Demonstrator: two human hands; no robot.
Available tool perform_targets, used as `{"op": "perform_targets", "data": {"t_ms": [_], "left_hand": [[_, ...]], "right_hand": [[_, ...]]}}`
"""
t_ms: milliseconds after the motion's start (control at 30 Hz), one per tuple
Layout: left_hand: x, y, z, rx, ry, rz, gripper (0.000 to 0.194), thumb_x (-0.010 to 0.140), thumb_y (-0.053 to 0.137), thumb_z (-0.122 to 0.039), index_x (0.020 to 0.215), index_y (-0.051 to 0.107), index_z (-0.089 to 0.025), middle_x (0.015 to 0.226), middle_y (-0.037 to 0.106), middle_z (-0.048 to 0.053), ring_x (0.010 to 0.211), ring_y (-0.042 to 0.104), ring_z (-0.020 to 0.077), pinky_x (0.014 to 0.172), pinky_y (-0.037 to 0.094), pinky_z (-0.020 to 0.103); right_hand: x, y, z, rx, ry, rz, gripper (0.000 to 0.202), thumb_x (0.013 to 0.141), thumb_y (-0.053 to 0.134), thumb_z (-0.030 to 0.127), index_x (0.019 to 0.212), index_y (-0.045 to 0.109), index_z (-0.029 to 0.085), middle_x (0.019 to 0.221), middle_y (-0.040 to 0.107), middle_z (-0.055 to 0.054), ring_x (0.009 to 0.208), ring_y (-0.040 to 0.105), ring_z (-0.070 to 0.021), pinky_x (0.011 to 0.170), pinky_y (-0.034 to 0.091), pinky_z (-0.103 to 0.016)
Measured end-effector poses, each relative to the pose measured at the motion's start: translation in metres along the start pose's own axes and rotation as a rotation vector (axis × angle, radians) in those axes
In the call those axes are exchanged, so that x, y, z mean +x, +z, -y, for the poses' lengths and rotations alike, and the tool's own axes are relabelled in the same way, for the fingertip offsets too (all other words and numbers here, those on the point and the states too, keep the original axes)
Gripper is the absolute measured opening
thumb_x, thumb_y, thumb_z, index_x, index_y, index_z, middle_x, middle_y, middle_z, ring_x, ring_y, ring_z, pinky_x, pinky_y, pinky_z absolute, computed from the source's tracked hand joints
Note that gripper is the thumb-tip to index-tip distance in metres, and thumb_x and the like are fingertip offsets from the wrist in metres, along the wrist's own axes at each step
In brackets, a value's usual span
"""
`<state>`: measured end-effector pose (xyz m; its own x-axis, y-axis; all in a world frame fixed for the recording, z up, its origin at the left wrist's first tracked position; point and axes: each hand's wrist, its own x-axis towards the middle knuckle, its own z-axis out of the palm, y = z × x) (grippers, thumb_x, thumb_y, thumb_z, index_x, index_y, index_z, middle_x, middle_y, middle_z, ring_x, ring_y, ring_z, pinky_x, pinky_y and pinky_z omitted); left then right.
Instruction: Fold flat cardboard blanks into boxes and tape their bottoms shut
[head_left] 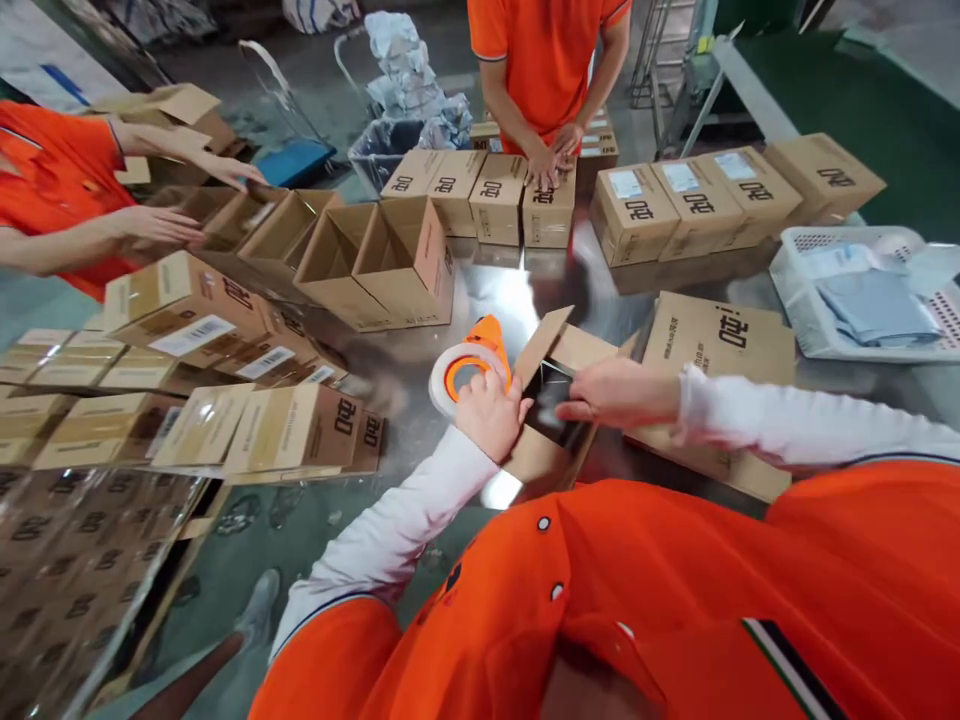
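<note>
A small cardboard box with raised flaps stands open on the metal table in front of me. Inside it lies something dark and glossy, too blurred to name. My left hand is closed on the left edge of this box, its thumb at the rim. Just beyond that hand is an orange tape dispenser with a wide roll of tape. Over the right side of the opening is my right hand, fingers pointing left above the dark contents; motion smears its fingertips, so its grip is unclear.
A flattened carton lies at my right, with a white basket of bagged items beyond. Closed boxes line the far side. Open boxes and stacked cartons fill the left. Two co-workers in orange handle boxes.
</note>
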<state>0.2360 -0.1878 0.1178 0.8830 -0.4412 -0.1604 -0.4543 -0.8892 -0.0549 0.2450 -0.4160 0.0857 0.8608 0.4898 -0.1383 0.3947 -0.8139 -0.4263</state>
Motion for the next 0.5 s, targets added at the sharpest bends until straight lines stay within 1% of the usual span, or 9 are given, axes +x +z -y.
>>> {"op": "perform_targets", "data": {"t_ms": [33, 100, 133, 200, 267, 333, 400, 467, 500], "left_hand": [[0.001, 0.005, -0.004, 0.006, -0.001, 0.005, 0.057, 0.107, 0.049, -0.045, 0.154, 0.059, -0.016, 0.128, 0.063, 0.025, 0.119, 0.058, 0.0409, 0.093, 0.046, 0.049], [0.001, 0.017, -0.01, 0.031, -0.004, 0.018, 0.058, 0.107, 0.045, -0.042, 0.156, 0.056, -0.012, 0.13, 0.063, 0.027, 0.119, 0.057, 0.0408, 0.094, 0.045, 0.05], [0.0, 0.023, -0.012, 0.046, 0.007, 0.025, 0.057, 0.107, 0.044, -0.041, 0.154, 0.057, -0.011, 0.131, 0.063, 0.027, 0.12, 0.057, 0.0407, 0.095, 0.044, 0.05], [-0.004, 0.032, -0.014, 0.066, 0.042, 0.046, 0.054, 0.108, 0.041, -0.043, 0.146, 0.064, -0.014, 0.131, 0.064, 0.026, 0.121, 0.056, 0.0401, 0.096, 0.044, 0.05], [-0.007, 0.035, -0.01, 0.068, 0.052, 0.053, 0.052, 0.108, 0.039, -0.047, 0.136, 0.072, -0.018, 0.126, 0.065, 0.023, 0.119, 0.057, 0.0392, 0.096, 0.044, 0.049], [-0.007, 0.033, 0.004, 0.053, 0.027, 0.039, 0.05, 0.108, 0.038, -0.044, 0.134, 0.075, -0.022, 0.119, 0.065, 0.021, 0.116, 0.058, 0.0377, 0.096, 0.045, 0.048], [-0.004, 0.028, 0.026, -0.003, -0.06, 0.025, 0.047, 0.107, 0.041, -0.036, 0.14, 0.073, -0.025, 0.113, 0.066, 0.02, 0.111, 0.061, 0.0364, 0.096, 0.048, 0.048], [-0.003, 0.023, 0.052, -0.063, -0.167, 0.006, 0.051, 0.104, 0.044, -0.028, 0.149, 0.067, -0.023, 0.115, 0.067, 0.02, 0.112, 0.064, 0.0359, 0.099, 0.051, 0.049], [-0.004, 0.022, 0.063, -0.117, -0.203, -0.035, 0.055, 0.102, 0.044, -0.026, 0.153, 0.062, -0.02, 0.12, 0.067, 0.021, 0.116, 0.065, 0.0358, 0.103, 0.052, 0.049]], "right_hand": [[-0.011, 0.004, 0.004, -0.054, -0.099, -0.021, 0.057, 0.099, 0.059, 0.071, 0.093, 0.081, 0.018, 0.106, 0.075, -0.017, 0.112, 0.069, -0.0348, 0.105, 0.05, -0.05], [-0.019, 0.012, 0.013, -0.133, -0.273, -0.141, 0.056, 0.102, 0.057, 0.067, 0.118, 0.079, 0.018, 0.135, 0.068, -0.018, 0.136, 0.057, -0.0389, 0.117, 0.04, -0.057], [-0.016, 0.016, 0.016, -0.148, -0.312, -0.214, 0.057, 0.102, 0.058, 0.064, 0.129, 0.076, 0.017, 0.147, 0.062, -0.019, 0.146, 0.049, -0.0406, 0.121, 0.035, -0.06], [0.002, 0.023, 0.018, -0.16, -0.323, -0.314, 0.064, 0.103, 0.057, 0.059, 0.147, 0.065, 0.014, 0.162, 0.048, -0.02, 0.156, 0.035, -0.0418, 0.127, 0.025, -0.063], [0.026, 0.029, 0.018, -0.167, -0.322, -0.333, 0.072, 0.105, 0.056, 0.054, 0.161, 0.05, 0.01, 0.17, 0.035, -0.022, 0.16, 0.028, -0.0414, 0.13, 0.019, -0.064], [0.047, 0.038, 0.016, -0.164, -0.321, -0.27, 0.077, 0.105, 0.057, 0.053, 0.165, 0.044, 0.008, 0.171, 0.031, -0.023, 0.16, 0.03, -0.0405, 0.132, 0.016, -0.063], [0.061, 0.05, 0.016, -0.152, -0.279, -0.195, 0.077, 0.103, 0.06, 0.052, 0.163, 0.046, 0.005, 0.17, 0.033, -0.024, 0.16, 0.032, -0.04, 0.134, 0.017, -0.06], [0.067, 0.062, 0.016, -0.127, -0.239, -0.154, 0.075, 0.104, 0.059, 0.049, 0.16, 0.048, 0.001, 0.169, 0.034, -0.025, 0.161, 0.029, -0.0389, 0.135, 0.019, -0.058], [0.068, 0.067, 0.015, -0.101, -0.232, -0.155, 0.072, 0.105, 0.058, 0.046, 0.159, 0.05, 0.0, 0.168, 0.035, -0.026, 0.162, 0.027, -0.038, 0.135, 0.019, -0.057]]}}
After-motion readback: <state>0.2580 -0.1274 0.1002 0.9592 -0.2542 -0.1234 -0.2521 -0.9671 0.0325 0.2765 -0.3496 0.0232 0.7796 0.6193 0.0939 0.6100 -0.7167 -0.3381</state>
